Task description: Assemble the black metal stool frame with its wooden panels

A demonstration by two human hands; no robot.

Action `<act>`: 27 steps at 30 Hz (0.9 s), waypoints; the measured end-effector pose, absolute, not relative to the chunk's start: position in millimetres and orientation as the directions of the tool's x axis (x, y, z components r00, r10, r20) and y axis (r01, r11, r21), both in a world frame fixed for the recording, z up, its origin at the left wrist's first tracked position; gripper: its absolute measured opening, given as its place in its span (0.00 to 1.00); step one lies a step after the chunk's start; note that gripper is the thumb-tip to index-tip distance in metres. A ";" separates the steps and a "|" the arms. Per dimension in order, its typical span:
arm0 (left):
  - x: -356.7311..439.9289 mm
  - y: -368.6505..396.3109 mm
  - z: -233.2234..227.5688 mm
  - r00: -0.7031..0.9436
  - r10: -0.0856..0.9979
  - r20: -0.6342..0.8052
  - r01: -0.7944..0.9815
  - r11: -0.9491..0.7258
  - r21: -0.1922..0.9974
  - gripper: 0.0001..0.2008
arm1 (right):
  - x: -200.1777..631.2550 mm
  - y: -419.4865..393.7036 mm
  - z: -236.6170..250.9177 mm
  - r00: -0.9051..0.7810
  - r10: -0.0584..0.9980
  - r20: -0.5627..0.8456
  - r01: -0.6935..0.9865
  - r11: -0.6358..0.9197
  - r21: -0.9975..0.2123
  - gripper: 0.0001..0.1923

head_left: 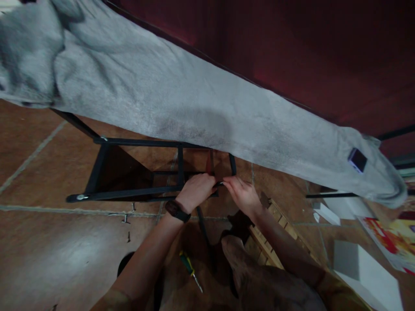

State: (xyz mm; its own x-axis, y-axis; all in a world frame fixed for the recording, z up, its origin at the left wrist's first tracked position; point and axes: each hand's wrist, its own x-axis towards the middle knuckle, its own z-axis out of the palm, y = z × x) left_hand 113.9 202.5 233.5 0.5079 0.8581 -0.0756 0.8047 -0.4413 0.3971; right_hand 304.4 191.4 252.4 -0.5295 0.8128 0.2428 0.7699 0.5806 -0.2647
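Note:
A black metal frame (136, 192) lies on its side on the brown tiled floor (48, 250). My left hand (196, 190), with a dark watch on the wrist, is curled around one of the frame's bars near its right end. My right hand (241, 194) pinches a small dark part at that same spot, fingertips touching the left hand's. What the fingers hold is too small to make out. A screwdriver with a green and yellow handle (189, 268) lies on the floor between my forearms.
A long grey blanket (181, 103) drapes diagonally above the frame. Small screws (126, 216) lie on the tiles at left. A slatted wooden piece (269, 242) sits under my right forearm. White boxes (366, 268) and a colourful sheet (392, 237) lie at right.

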 end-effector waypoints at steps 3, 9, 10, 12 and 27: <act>114.3 202.7 231.2 0.518 0.854 -0.056 0.792 -0.454 0.409 0.10 | 304.0 191.7 253.7 -0.505 0.834 0.221 0.789 0.550 -0.275 0.10; 115.4 202.3 230.4 0.511 0.858 -0.059 0.796 -0.445 0.410 0.10 | 297.1 190.4 253.8 -0.557 0.819 0.137 0.783 0.573 -0.243 0.10; 115.3 202.2 230.4 0.511 0.857 -0.063 0.795 -0.444 0.413 0.09 | 296.8 190.7 251.3 -0.549 0.823 0.144 0.781 0.567 -0.263 0.10; 115.3 202.2 230.2 0.513 0.856 -0.058 0.791 -0.446 0.420 0.08 | 297.6 191.8 244.7 -0.515 0.839 0.174 0.764 0.542 -0.349 0.08; 118.6 199.4 241.9 0.500 0.865 -0.042 0.816 -0.455 0.358 0.18 | 302.6 204.5 230.1 -0.506 0.846 0.168 0.702 0.517 -0.490 0.04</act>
State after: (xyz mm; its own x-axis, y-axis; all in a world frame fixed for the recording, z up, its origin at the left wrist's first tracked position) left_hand 118.6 199.4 241.9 0.5005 0.8647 -0.0418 0.8155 -0.4547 0.3579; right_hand 302.6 204.5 230.1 -0.5057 0.8463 0.1675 0.7021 0.5166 -0.4900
